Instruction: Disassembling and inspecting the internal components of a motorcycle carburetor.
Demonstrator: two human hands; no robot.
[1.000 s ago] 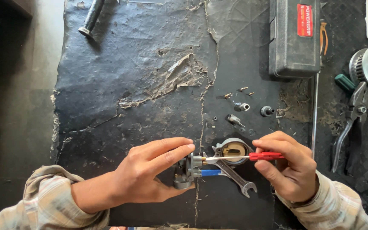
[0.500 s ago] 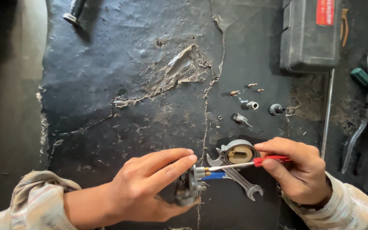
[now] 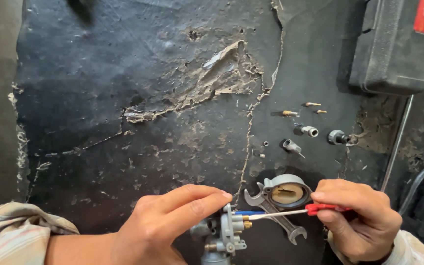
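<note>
The black mat (image 3: 138, 98) covers the bench, cracked and peeling through its middle. A dark tool case (image 3: 393, 46) lies at the far right corner. Small loose fittings (image 3: 310, 131) sit scattered on the mat below the case, well apart from the hands. An open-ended spanner (image 3: 276, 216) lies on the mat beneath a round grey cover (image 3: 287, 192).

The left hand (image 3: 165, 228) is closed around a small grey carburettor (image 3: 224, 235) at the near edge, fingers extended over its top. The right hand (image 3: 357, 216) pinches the red handle of a thin screwdriver (image 3: 290, 212), its shaft level and its tip at a brass fitting (image 3: 245, 224) on the carburettor's side.

Judgement: the work in hand appears to be turning or seating a small brass screw. It is done well with the tip square in the slot, the shaft in line with the screw, and the left hand gripping firmly so the body cannot twist. Light pressure suits soft brass.

Against the earlier frames: the view sits closer and further right; the tool at the far left corner is now nearly out of view. The carburettor lies lower in the picture. Both grips are unchanged, the screwdriver still on the same side.
</note>
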